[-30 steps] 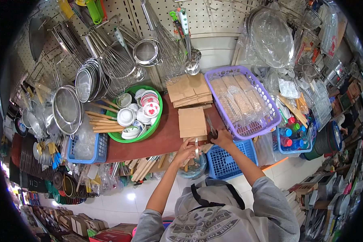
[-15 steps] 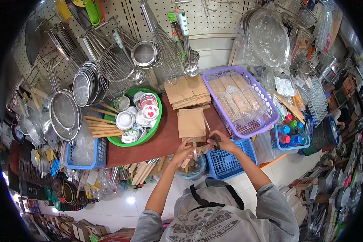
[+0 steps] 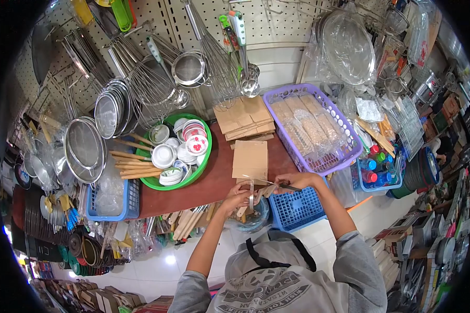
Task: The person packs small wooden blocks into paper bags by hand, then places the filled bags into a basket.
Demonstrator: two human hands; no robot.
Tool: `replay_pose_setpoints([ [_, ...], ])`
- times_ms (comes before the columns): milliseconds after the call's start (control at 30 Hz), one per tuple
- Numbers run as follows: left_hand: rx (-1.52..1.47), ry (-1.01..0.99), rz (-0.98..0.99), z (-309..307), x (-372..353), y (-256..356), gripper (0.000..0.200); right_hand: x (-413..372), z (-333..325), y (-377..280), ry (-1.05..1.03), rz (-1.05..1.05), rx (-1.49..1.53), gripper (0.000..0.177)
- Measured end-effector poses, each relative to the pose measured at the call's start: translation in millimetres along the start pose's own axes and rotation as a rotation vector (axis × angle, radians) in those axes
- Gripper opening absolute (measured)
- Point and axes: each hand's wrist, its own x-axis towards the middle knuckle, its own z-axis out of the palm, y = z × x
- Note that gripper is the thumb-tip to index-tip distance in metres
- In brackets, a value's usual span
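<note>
My left hand (image 3: 237, 198) is closed around a thin, pale ring (image 3: 251, 195) that looks like a tape roll. In my right hand (image 3: 301, 181) is a dark-handled tool (image 3: 289, 187), its thin blade pointing left toward my left hand. It looks like scissors or a knife. Small brownish pieces (image 3: 266, 191) show between my hands; what they are is unclear. Just beyond my hands, a flat brown cardboard piece (image 3: 250, 159) lies on the reddish-brown table (image 3: 193, 197), below a stack of brown cardboard (image 3: 244, 117).
A green basin (image 3: 210, 151) of small bowls stands left; a purple basket (image 3: 356, 151) of wrapped packs stands right. A blue basket (image 3: 297, 207) is below my right hand. Whisks (image 3: 214, 57) and strainers (image 3: 83, 143) hang behind and left.
My right hand has turned, and the tool's blade has swung from pointing up beside the cardboard to pointing left. My left hand still holds the ring in about the same place.
</note>
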Motion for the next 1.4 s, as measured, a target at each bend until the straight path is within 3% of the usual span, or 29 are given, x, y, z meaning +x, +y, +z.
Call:
replay_pose_setpoints([
  [167,-0.012,-0.001,-0.019,-3.3,1.7,-1.4,0.051,-2.2,3.7,12.8,-0.06,0.121,-0.051,0.065],
  [267,-0.004,-0.008,-0.013,-1.8,-2.5,4.0,0.052,-13.9,0.1,4.4,-0.103,0.26,-0.028,0.056],
  [367,0.02,-0.011,-0.008,-3.5,-3.1,4.2,0.054,-11.7,1.0,20.7,-0.088,0.271,0.057,0.055],
  [733,0.057,0.054,-0.048,-4.0,-1.4,-0.6,0.071,20.7,0.2,23.7,-0.024,0.169,0.009,0.048],
  [1400,0.007,0.04,0.006,-8.3,-0.6,-7.6,0.071,30.0,-1.8,17.1,-0.028,0.124,0.041,0.043],
])
